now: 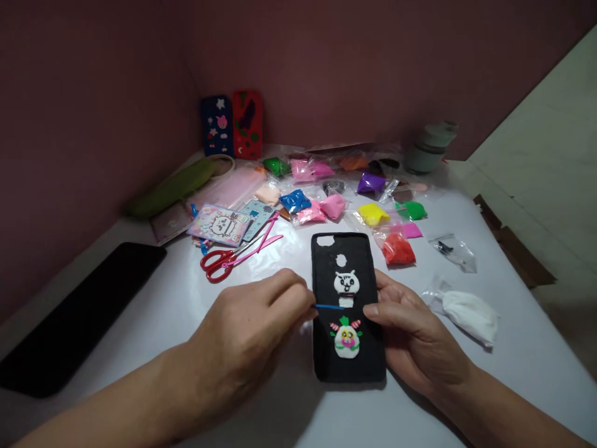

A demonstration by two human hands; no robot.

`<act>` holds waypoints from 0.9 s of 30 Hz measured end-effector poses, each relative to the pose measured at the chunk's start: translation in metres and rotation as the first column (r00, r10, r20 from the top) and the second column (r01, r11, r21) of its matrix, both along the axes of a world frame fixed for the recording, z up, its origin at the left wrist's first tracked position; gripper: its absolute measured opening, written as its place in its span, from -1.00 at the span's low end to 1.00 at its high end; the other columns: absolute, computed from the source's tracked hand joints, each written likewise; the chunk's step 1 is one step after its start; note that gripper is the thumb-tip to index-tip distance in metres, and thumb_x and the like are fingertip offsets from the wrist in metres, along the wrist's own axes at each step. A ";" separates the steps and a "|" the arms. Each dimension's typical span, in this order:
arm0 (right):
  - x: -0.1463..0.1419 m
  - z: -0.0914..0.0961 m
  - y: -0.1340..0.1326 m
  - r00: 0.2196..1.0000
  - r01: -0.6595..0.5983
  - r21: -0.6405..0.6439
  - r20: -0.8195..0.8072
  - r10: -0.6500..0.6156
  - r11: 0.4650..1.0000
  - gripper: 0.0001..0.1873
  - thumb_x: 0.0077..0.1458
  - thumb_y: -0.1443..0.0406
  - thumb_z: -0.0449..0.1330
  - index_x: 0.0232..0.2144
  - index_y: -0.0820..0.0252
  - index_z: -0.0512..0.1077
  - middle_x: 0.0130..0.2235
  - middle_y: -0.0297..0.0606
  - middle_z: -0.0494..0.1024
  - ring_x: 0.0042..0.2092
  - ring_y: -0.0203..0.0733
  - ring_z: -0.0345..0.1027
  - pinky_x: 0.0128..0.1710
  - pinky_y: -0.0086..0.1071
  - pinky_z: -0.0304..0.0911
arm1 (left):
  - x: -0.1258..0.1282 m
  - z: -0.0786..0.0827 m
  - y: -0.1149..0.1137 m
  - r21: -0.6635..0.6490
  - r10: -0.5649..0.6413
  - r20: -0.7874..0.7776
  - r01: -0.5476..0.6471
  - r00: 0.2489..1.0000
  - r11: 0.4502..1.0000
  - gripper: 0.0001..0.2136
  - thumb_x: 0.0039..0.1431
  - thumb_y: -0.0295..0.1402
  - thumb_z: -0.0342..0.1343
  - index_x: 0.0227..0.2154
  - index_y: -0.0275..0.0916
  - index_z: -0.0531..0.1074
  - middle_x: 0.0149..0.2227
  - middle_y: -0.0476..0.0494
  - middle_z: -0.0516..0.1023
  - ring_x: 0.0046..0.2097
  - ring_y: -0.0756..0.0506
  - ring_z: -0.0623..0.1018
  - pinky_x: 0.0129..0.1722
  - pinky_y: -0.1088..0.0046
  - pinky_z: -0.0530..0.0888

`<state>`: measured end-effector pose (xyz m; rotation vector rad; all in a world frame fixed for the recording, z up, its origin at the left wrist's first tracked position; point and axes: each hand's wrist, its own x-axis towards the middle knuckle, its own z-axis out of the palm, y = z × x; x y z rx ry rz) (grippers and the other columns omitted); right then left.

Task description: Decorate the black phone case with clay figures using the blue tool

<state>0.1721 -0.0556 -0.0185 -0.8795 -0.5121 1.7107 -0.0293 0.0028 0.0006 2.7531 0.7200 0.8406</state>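
A black phone case [326, 367] stands tilted over the table, its right edge gripped between the thumb and fingers of my right hand [415, 330]. On its back are a white cat-like face [346, 283] with a small white piece [346, 302] under it, and lower down a white figure [347, 343] with a green top and striped horns. My left hand [261, 317] is closed in a pinch on a thin blue modelling tool [329, 306]. The tool's tip lies at the lower edge of the small white piece; its other end is hidden in my fingers.
Red-handled scissors [219, 264], a pink tool [261, 246] and cards [221, 224] lie behind my left hand. Colourful clay packets, including red [398, 249] and white [471, 317], spread behind and right. A black slab [79, 317] is left; decorated cases [247, 124] lean at the wall.
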 end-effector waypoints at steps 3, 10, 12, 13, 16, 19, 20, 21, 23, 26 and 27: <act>0.000 0.000 0.000 1.000 -0.005 0.020 -0.019 0.006 1.000 -0.57 -0.09 0.47 0.19 -0.10 0.21 0.45 -0.21 -0.15 0.59 -0.21 -0.08 0.46 -0.13 -0.20 0.30 | -0.002 -0.005 -0.003 0.054 -0.057 -0.041 0.059 0.998 0.997 -0.81 0.28 -0.56 -0.09 -0.16 -0.30 0.38 -0.40 -0.07 0.43 -0.44 0.02 0.37 -0.49 0.51 0.26; -0.001 -0.002 0.001 0.996 -0.018 0.040 -0.091 0.022 0.999 -0.59 -0.08 0.51 0.16 -0.13 0.17 0.46 -0.23 -0.20 0.59 -0.22 -0.13 0.46 -0.16 -0.26 0.31 | -0.003 -0.010 -0.008 0.094 -0.051 -0.133 0.064 0.990 0.994 -0.73 0.35 -0.47 -0.21 -0.02 -0.21 0.33 -0.44 -0.02 0.42 -0.50 0.01 0.33 -0.54 0.46 0.17; 0.000 -0.002 0.001 0.994 -0.021 0.037 -0.104 0.025 0.999 -0.60 -0.08 0.52 0.16 -0.14 0.18 0.45 -0.24 -0.21 0.58 -0.22 -0.14 0.45 -0.15 -0.25 0.30 | -0.002 -0.010 -0.008 0.090 -0.052 -0.148 0.066 0.988 0.994 -0.71 0.35 -0.48 -0.23 0.01 -0.20 0.30 -0.39 -0.03 0.42 -0.49 0.02 0.34 -0.54 0.48 0.18; 0.000 -0.002 0.001 0.994 -0.018 0.030 -0.104 0.021 0.999 -0.61 -0.08 0.52 0.16 -0.15 0.18 0.46 -0.25 -0.22 0.57 -0.23 -0.14 0.44 -0.15 -0.24 0.30 | -0.002 -0.010 -0.008 0.084 -0.049 -0.160 0.064 0.986 0.994 -0.71 0.35 -0.49 -0.24 0.01 -0.19 0.29 -0.37 -0.04 0.42 -0.50 0.02 0.33 -0.54 0.48 0.19; 0.000 -0.001 0.000 0.995 -0.012 0.023 -0.097 0.015 1.000 -0.63 -0.08 0.51 0.17 -0.17 0.18 0.46 -0.27 -0.22 0.57 -0.24 -0.15 0.43 -0.16 -0.24 0.30 | -0.002 -0.009 -0.010 0.064 -0.056 -0.189 0.069 0.980 0.996 -0.68 0.34 -0.51 -0.28 0.03 -0.22 0.28 -0.36 -0.05 0.37 -0.51 0.03 0.30 -0.55 0.49 0.18; 0.000 -0.001 -0.001 0.995 -0.012 0.023 -0.096 0.014 1.000 -0.61 -0.08 0.52 0.17 -0.15 0.17 0.45 -0.26 -0.22 0.57 -0.24 -0.14 0.43 -0.16 -0.23 0.31 | -0.002 -0.008 -0.012 0.058 -0.069 -0.194 0.082 0.979 0.995 -0.67 0.34 -0.51 -0.26 0.07 -0.28 0.26 -0.35 -0.09 0.38 -0.47 0.01 0.32 -0.52 0.48 0.22; 0.000 -0.001 -0.001 0.995 -0.011 0.020 -0.096 0.013 1.000 -0.61 -0.08 0.52 0.17 -0.15 0.17 0.45 -0.25 -0.22 0.57 -0.25 -0.14 0.43 -0.16 -0.23 0.31 | -0.002 -0.007 -0.013 0.069 -0.076 -0.175 0.089 0.982 0.994 -0.68 0.33 -0.51 -0.24 0.07 -0.31 0.26 -0.35 -0.11 0.39 -0.45 0.00 0.34 -0.50 0.47 0.24; 0.000 -0.001 -0.001 0.995 -0.010 0.019 -0.098 0.012 1.000 -0.61 -0.08 0.52 0.17 -0.15 0.16 0.45 -0.25 -0.22 0.57 -0.25 -0.15 0.43 -0.17 -0.24 0.31 | -0.002 -0.007 -0.013 0.085 -0.082 -0.156 0.096 0.984 0.992 -0.68 0.33 -0.50 -0.21 0.07 -0.35 0.26 -0.33 -0.14 0.41 -0.43 -0.02 0.36 -0.48 0.45 0.26; 0.000 -0.002 -0.001 0.995 -0.011 0.024 -0.102 0.013 1.000 -0.61 -0.08 0.52 0.16 -0.15 0.17 0.45 -0.25 -0.22 0.57 -0.25 -0.15 0.43 -0.18 -0.25 0.31 | -0.002 -0.006 -0.014 0.127 -0.097 -0.116 0.111 0.989 0.986 -0.70 0.32 -0.51 -0.17 0.05 -0.41 0.29 -0.33 -0.19 0.44 -0.40 -0.05 0.40 -0.46 0.41 0.30; 0.000 -0.003 0.000 0.994 -0.008 0.032 -0.106 0.011 0.999 -0.60 -0.07 0.54 0.15 -0.14 0.19 0.45 -0.24 -0.20 0.57 -0.23 -0.15 0.44 -0.17 -0.26 0.31 | 0.001 -0.002 -0.014 0.186 -0.115 -0.104 0.133 0.988 0.974 -0.73 0.32 -0.54 -0.18 -0.03 -0.45 0.34 -0.35 -0.21 0.47 -0.42 -0.07 0.42 -0.47 0.39 0.33; 0.000 -0.004 0.001 0.994 -0.006 0.032 -0.106 0.010 0.999 -0.59 -0.08 0.54 0.15 -0.14 0.19 0.44 -0.24 -0.20 0.57 -0.23 -0.16 0.44 -0.16 -0.27 0.31 | 0.002 0.000 -0.014 0.195 -0.119 -0.100 0.137 0.988 0.971 -0.73 0.32 -0.55 -0.19 -0.05 -0.46 0.35 -0.36 -0.20 0.48 -0.42 -0.07 0.43 -0.47 0.39 0.34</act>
